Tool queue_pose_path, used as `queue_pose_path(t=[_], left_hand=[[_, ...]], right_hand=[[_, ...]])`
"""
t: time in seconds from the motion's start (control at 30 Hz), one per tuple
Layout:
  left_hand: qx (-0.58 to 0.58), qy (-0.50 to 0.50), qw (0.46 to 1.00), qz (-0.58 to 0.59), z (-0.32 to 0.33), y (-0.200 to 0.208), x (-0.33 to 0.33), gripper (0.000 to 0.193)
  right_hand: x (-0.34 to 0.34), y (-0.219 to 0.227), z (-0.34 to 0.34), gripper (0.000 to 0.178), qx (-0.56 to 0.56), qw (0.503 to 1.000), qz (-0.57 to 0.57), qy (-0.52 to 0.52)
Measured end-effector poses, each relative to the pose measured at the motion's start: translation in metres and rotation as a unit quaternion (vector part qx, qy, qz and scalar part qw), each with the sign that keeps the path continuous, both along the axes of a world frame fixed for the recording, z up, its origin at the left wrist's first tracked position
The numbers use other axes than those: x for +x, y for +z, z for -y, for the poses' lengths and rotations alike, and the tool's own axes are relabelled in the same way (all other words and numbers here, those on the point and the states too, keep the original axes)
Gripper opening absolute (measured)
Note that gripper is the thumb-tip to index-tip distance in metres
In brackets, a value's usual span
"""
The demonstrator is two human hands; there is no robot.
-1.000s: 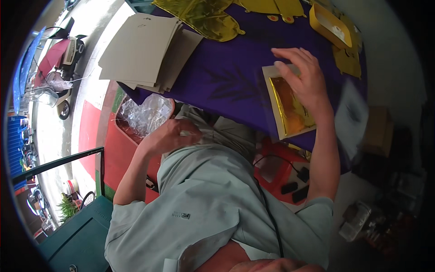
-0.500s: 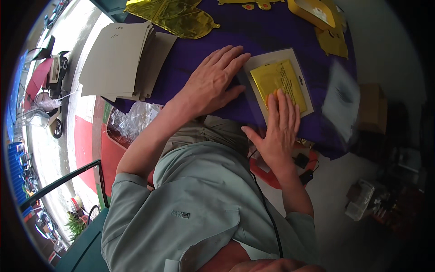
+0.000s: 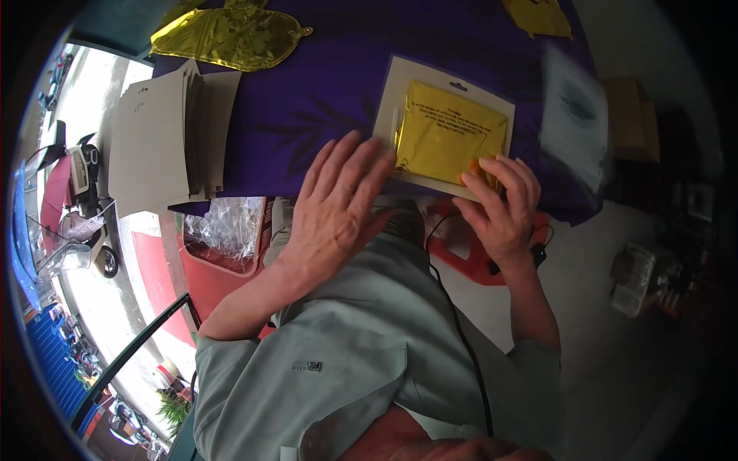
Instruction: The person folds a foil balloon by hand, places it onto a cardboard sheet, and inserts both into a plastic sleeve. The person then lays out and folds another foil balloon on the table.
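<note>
A flat yellow foil packet (image 3: 450, 127) lies against a pale backing card (image 3: 392, 84) with a hang hole, seemingly inside a clear sleeve, on the purple tablecloth. My right hand (image 3: 507, 203) grips its near right corner, fingers bent over the front and thumb at the lower edge. A small orange patch shows by those fingertips; I cannot tell what it is. Beside the card's near left corner is my left hand (image 3: 334, 203), fingers stretched out and nothing seen in it. Whether its fingertips touch the card is unclear.
Grey cards (image 3: 154, 146) are stacked at the table's left. Yellow foil balloons (image 3: 231, 38) lie beyond them. Clear plastic bags (image 3: 573, 123) sit along the right edge, near a cardboard box (image 3: 630, 119). A red basket (image 3: 231, 257) below holds crumpled clear plastic.
The card with the packet has turned, its hang hole now at the far side. My right fingers went from lying flat to gripping its corner. My left hand has drawn nearer to me.
</note>
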State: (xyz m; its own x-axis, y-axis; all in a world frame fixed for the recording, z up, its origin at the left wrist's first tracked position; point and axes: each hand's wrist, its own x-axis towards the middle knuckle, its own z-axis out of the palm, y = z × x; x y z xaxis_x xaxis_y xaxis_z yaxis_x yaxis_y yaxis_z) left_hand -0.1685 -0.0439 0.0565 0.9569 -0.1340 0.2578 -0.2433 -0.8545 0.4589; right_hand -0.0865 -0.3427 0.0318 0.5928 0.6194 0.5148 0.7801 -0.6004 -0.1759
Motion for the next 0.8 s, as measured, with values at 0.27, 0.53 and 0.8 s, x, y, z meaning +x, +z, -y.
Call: queue_pose_path(t=[0.27, 0.53, 0.8], left_hand=[[-0.041, -0.087, 0.989, 0.116, -0.004, -0.016, 0.029, 0.037], [-0.062, -0.083, 0.99, 0.099, -0.002, -0.01, 0.038, 0.024], [-0.05, -0.096, 0.991, 0.072, -0.007, -0.001, 0.045, 0.022]], right_hand=[[-0.009, 0.003, -0.004, 0.037, 0.037, 0.998, -0.041, -0.031], [-0.013, -0.012, 0.007, 0.025, 0.109, 0.991, -0.045, -0.07], [-0.01, -0.011, 0.021, 0.017, 0.131, 0.983, -0.088, -0.098]])
